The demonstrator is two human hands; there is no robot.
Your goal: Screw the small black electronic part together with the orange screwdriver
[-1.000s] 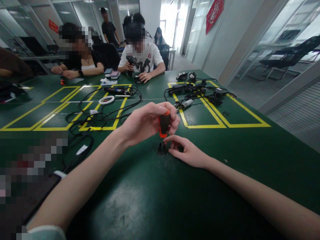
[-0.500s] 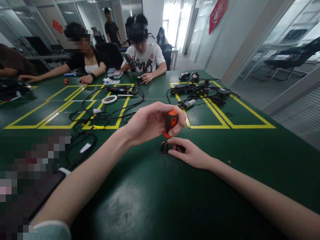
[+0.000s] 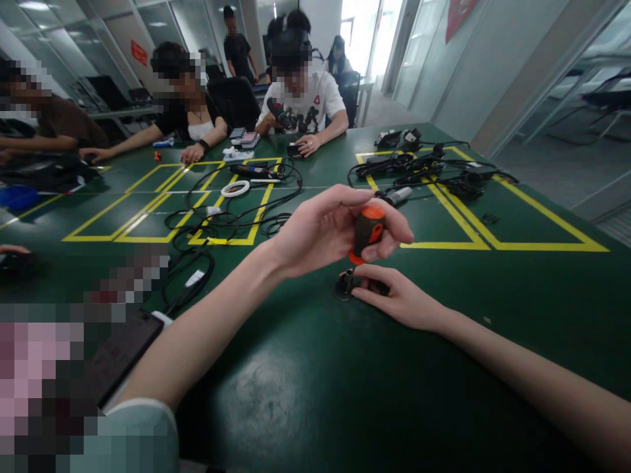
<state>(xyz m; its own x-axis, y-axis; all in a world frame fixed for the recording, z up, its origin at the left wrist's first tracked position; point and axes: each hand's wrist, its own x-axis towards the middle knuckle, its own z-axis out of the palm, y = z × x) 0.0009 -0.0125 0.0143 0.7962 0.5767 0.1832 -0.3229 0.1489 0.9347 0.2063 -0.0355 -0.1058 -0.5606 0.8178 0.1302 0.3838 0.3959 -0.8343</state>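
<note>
My left hand (image 3: 328,226) is closed around the orange and dark grey handle of a stubby screwdriver (image 3: 369,231). Its short shaft points down at a small dark round part (image 3: 344,284) on the green table (image 3: 315,368). The part has a flat disc-like base and an upright piece, too small to make out fully. My right hand (image 3: 394,294) rests low on the table, thumb and fingertips closed on the right side of that part. The screwdriver's tip is hard to see where it meets the part.
Black cables (image 3: 197,223) coil across the left, near a white ring (image 3: 235,188). More black cables and adapters (image 3: 419,164) lie at the back right inside yellow tape. A phone-like dark device (image 3: 129,355) lies beside my left forearm. Across the table sits a person in white (image 3: 315,105).
The view has swung a little to the left, so everything appears shifted right. My left hand has turned slightly on the screwdriver; my right hand stays at the dark part.
</note>
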